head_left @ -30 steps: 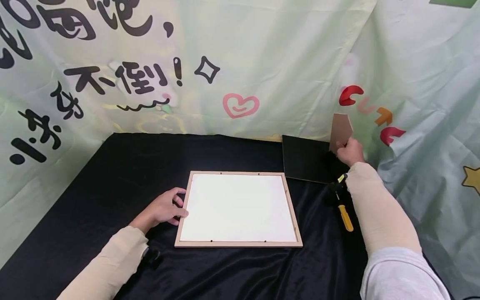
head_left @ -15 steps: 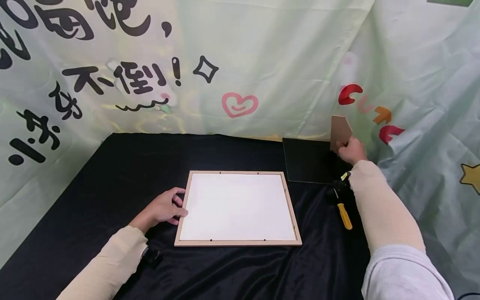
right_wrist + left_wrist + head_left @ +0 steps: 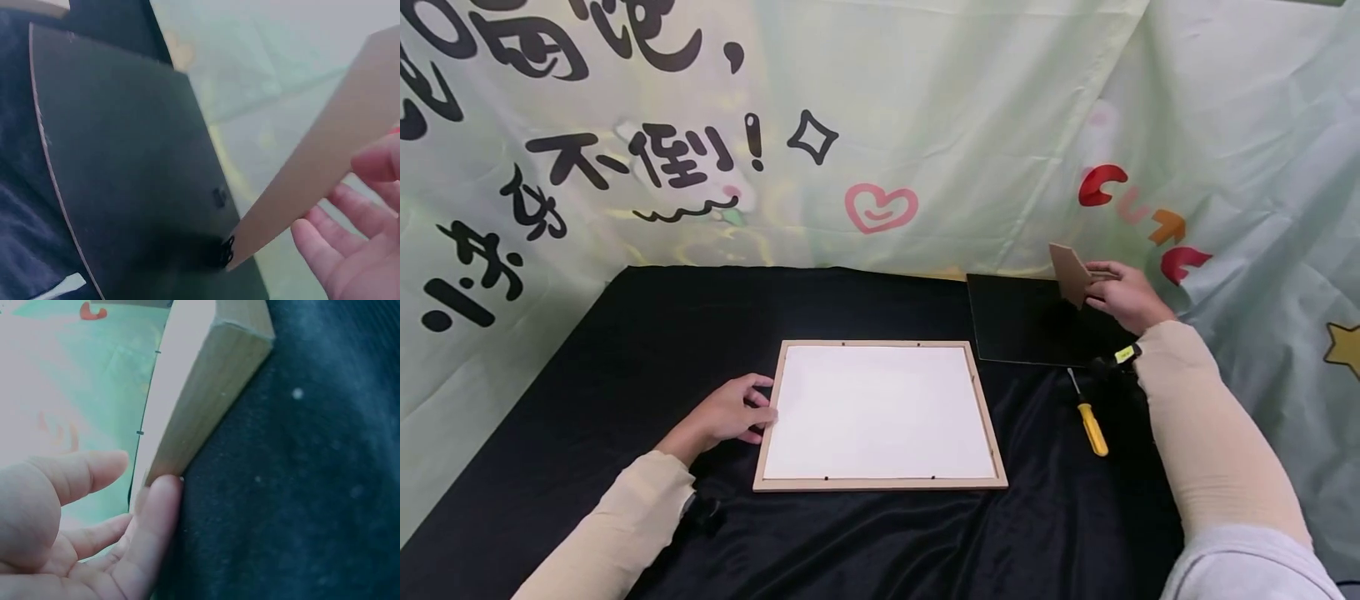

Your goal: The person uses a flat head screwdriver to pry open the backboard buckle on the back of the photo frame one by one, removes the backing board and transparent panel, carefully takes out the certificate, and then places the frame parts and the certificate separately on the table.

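A wooden picture frame lies in the middle of the black cloth, with a white sheet inside it. My left hand holds the frame's left edge, thumb at the rim; in the left wrist view one fingertip presses the outer side. At the back right lies a black backing board. Its brown stand leg stands up, joined to the board by a small dark hinge. My right hand pinches the leg, thumb on one face and fingertips behind.
A screwdriver with a yellow handle lies right of the frame, its shaft toward the board. Small dark tabs dot the frame's inner edge. A printed curtain hangs close behind the table and along its right side.
My right hand and arm have shifted right, and the fingers have spread somewhat. The stand leg has turned, its top lower and further left. The left hand and frame look unmoved.
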### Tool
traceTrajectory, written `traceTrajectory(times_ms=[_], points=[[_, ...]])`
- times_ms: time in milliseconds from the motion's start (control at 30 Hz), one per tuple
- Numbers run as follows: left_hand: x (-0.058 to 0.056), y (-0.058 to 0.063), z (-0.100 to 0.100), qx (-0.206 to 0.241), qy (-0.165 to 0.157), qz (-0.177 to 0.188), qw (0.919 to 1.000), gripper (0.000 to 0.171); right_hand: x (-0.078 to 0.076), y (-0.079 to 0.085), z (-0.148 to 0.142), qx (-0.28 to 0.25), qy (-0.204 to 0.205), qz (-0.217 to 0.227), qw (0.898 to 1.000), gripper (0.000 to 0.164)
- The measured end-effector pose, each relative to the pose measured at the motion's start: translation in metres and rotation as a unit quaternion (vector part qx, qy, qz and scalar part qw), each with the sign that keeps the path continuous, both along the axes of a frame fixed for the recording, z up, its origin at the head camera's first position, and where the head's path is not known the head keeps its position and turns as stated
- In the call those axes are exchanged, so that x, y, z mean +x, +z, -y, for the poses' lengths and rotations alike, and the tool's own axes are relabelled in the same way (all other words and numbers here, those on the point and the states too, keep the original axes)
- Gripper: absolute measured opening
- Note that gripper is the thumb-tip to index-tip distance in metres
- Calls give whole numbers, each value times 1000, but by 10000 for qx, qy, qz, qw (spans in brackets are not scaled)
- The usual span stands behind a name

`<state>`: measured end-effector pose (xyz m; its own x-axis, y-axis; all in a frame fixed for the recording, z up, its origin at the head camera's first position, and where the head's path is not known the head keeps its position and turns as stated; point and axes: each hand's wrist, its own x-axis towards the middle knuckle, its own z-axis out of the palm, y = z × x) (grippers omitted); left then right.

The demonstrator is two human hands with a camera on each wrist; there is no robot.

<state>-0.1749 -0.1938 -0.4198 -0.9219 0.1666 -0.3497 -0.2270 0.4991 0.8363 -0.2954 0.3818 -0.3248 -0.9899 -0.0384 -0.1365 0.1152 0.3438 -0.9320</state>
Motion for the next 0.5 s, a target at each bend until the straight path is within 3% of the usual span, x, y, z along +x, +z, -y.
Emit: traceTrajectory(times_ms=[67,167,267,333,400,500], points=[[1,1,0,-66,1,-97,9999,60,7,5,4,-235,68,96,9997,45],[2,4,0,-317,-52,-375,9988,59,21,11,13,-1017,45,173,9947,38],[2,7,-2,-732,-183,-937,9927,54,38,15,26,-2217,83,188,9749,27],[2,10,-4,-962,-341,-1389,9850,51,50,14,37,-2650,242,101,9639,21],[4,14,-7,-1187,-594,-1850,9737,50,62,10,49,-2475,493,-120,9676,19],[8,19,-14,-1519,-1167,-2387,9520,53,77,0,68,-855,884,-791,9892,24]])
